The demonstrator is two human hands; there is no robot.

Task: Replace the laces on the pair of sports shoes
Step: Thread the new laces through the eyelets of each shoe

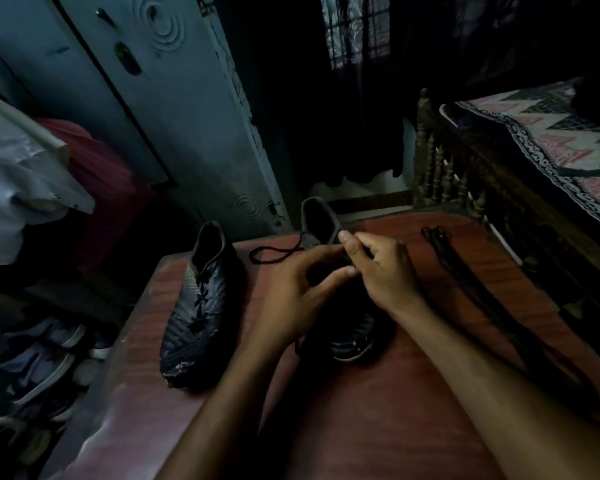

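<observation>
Working over a reddish-brown wooden table (378, 410), a person's left hand (291, 299) and right hand (383, 268) meet above the right of two dark, scuffed sports shoes (347, 337), fingers curled and pinching its thin black lace (274, 256). Both shoes lie lengthwise, toes toward the camera, openings away; the second shoe (198, 310) sits near the left edge, still laced. One bundle of long black spare laces (482, 296) stretches along the right side, well apart from the shoes.

- Left shoe (199, 306): dark, laced, upright on the surface, toe nearest
- Right shoe (340, 327): dark, beside it, lace end (274, 254) trailing loose
- Spare laces (482, 299): dark, stretched along the right
</observation>
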